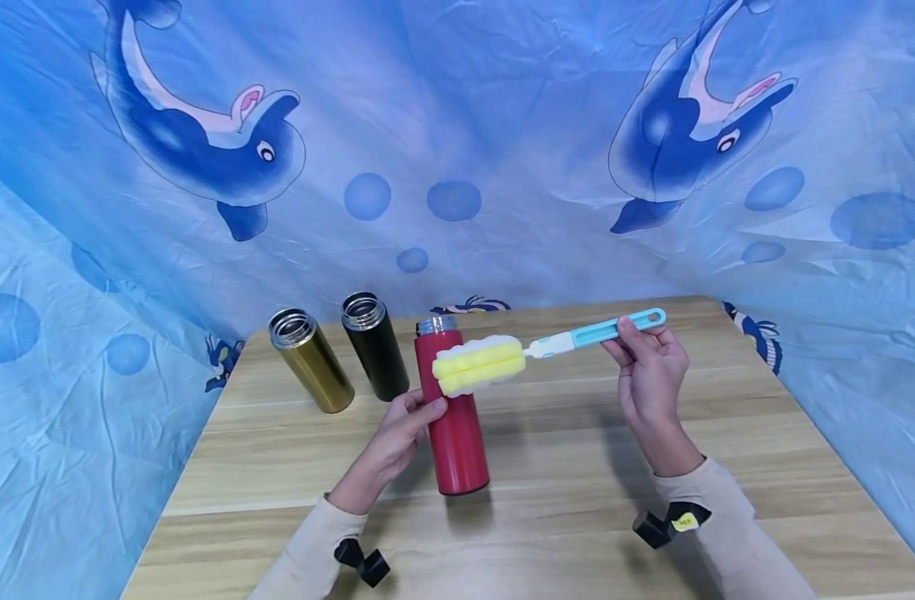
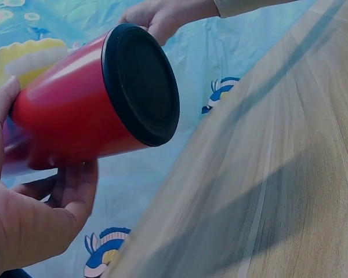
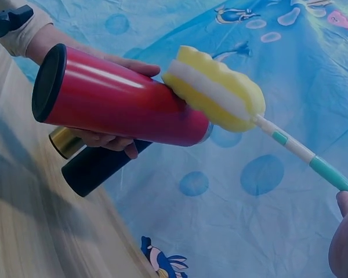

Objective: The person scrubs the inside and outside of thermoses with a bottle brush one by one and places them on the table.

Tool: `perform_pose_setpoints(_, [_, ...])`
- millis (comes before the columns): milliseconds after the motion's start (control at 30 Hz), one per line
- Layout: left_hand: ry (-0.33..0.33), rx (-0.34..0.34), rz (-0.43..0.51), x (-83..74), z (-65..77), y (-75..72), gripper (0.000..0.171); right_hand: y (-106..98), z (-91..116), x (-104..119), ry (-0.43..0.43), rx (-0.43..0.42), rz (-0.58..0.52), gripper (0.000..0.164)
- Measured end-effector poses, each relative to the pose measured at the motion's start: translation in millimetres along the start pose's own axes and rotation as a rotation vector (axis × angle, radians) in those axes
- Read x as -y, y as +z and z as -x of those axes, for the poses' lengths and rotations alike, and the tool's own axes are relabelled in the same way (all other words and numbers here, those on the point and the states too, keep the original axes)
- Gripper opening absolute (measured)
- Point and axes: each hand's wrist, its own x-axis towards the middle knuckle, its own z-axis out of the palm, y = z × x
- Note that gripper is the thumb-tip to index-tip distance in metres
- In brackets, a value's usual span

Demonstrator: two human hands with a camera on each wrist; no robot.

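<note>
My left hand grips a red thermos bottle round its middle, holding it above the table with its steel mouth uncapped. In the left wrist view its black base faces the camera. My right hand pinches the turquoise-and-white handle of a bottle brush near its looped end. The brush's yellow and white sponge head points left and overlaps the upper side of the red bottle. In the right wrist view the sponge lies right at the bottle's side, near the mouth end.
A gold thermos bottle and a black thermos bottle stand uncapped at the back left of the wooden table. A blue cloth printed with dolphins hangs behind and along the sides. Both wrists wear black camera mounts.
</note>
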Motion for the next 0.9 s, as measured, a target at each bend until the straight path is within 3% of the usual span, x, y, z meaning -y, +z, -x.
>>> perform_pose_setpoints(300, [-0.024, 0.011, -0.021, 0.0, 1.8, 1.6, 0.056, 0.5, 1.5, -1.4, -0.006, 0.008, 0.005, 0.023])
perform_pose_setpoints(600, [-0.082, -0.041, -0.079, -0.7, 4.2, 4.6, 0.058, 4.6, 1.9, -2.6, -0.030, 0.020, -0.026, 0.021])
perform_pose_setpoints(900, [-0.047, -0.055, -0.110, 2.6, 6.9, 4.0, 0.054, 9.4, 4.2, -4.6, -0.041, 0.023, -0.051, 0.020])
